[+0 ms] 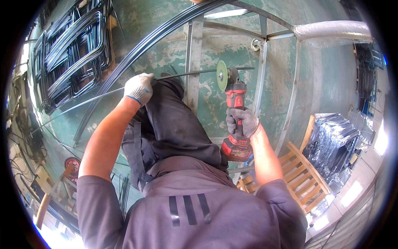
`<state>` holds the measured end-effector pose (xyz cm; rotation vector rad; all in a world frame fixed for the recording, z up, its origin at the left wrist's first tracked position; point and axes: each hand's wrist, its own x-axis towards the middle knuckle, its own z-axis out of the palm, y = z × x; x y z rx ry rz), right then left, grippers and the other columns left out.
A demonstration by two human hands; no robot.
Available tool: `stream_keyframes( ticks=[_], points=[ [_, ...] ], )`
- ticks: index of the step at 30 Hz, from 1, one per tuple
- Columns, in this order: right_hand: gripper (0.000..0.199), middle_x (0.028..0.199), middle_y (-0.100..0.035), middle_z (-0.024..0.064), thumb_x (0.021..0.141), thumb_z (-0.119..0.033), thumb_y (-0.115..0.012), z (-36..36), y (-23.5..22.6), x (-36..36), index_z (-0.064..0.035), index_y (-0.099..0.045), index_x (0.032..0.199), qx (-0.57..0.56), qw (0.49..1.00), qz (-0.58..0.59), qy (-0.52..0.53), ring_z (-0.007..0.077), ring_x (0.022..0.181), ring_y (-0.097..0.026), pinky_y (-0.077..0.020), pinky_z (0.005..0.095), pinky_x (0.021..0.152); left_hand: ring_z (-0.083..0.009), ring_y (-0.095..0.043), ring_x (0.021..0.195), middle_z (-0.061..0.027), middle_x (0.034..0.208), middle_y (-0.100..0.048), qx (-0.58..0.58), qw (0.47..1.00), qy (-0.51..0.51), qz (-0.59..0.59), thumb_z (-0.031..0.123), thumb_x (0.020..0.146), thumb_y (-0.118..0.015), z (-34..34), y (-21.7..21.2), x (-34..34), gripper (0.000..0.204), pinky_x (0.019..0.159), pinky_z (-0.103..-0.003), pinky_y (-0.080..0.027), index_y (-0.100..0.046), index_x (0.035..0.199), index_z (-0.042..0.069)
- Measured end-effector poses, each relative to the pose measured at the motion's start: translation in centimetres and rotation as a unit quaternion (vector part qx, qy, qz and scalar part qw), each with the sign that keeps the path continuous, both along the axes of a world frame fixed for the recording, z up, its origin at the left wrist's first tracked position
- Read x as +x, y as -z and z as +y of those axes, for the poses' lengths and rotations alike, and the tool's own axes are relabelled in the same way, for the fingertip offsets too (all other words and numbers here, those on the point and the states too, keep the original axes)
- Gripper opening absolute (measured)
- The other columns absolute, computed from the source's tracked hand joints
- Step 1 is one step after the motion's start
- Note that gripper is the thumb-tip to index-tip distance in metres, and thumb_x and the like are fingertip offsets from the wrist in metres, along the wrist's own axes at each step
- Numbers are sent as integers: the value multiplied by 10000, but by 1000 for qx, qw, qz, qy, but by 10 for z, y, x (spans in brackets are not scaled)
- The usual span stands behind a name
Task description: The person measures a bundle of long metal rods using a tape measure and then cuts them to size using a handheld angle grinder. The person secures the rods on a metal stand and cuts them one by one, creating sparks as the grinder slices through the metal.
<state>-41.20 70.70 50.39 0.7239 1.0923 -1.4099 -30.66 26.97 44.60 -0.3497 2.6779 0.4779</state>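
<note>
My left hand (139,88), in a white knit glove, is closed round a long thin metal rod (190,73) beside my raised knee. The rod runs from the far lower left, across the upright of a metal frame (194,58), to past the grinder's disc. In my right hand (244,121), which wears a grey glove, is a red and black cordless angle grinder (235,99). Its green disc (222,75) stands on edge over the rod's right-hand part. Whether disc and rod touch, I cannot tell.
A bundle of long rods (159,35) slants across the frame's left side. Bent black tubes (74,54) are stacked at upper left. A plastic-wrapped roll (331,31) lies at upper right. Right of me are a slatted wooden pallet (304,176) and plastic-wrapped parts (331,141).
</note>
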Motion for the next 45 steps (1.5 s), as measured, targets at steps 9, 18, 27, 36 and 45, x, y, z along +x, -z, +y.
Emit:
stream_keyframes(
  ticks=[9,18,27,36,45],
  points=[
    [185,785,-638,41,1022,-186,-798,-5,-8,-6,-64,-660,1047,6,1000,-13,3,180,611,-617,-537,371,571,-450,-745,1119,-207,1101,-772,-5,1000,12,-5,184,1061,-632,-1,-3,-3,159,941,-552,-590,-743,1121,88],
    [178,793,-611,29,1019,-199,-779,-6,-10,-7,-77,-653,1048,11,1000,0,-21,173,626,-596,-521,366,579,-445,-746,1118,-207,1095,-769,3,1000,8,-2,184,1068,-631,0,-5,-3,155,943,-550,-589,-746,1125,97],
    [186,819,-579,8,1026,-257,-758,-4,-5,-7,-103,-659,1061,6,1000,-5,-30,169,663,-561,-485,360,615,-444,-746,1127,-203,1110,-773,-4,1000,10,-14,195,1079,-628,0,-6,-4,161,945,-551,-591,-745,1142,104],
    [195,816,-607,22,1024,-239,-782,-3,-3,-10,-92,-663,1073,2,1000,-9,-26,178,653,-590,-505,365,599,-444,-747,1131,-199,1130,-775,2,1000,9,-18,201,1079,-627,0,-6,-5,167,948,-549,-592,-747,1153,110],
    [188,793,-636,38,1019,-182,-801,-10,-9,-13,-72,-651,1044,6,1000,-18,-8,181,619,-622,-536,366,568,-429,-752,1159,-195,1162,-781,-3,999,11,-38,182,1062,-618,1,-8,-8,192,967,-535,-597,-758,1172,110]
  ],
)
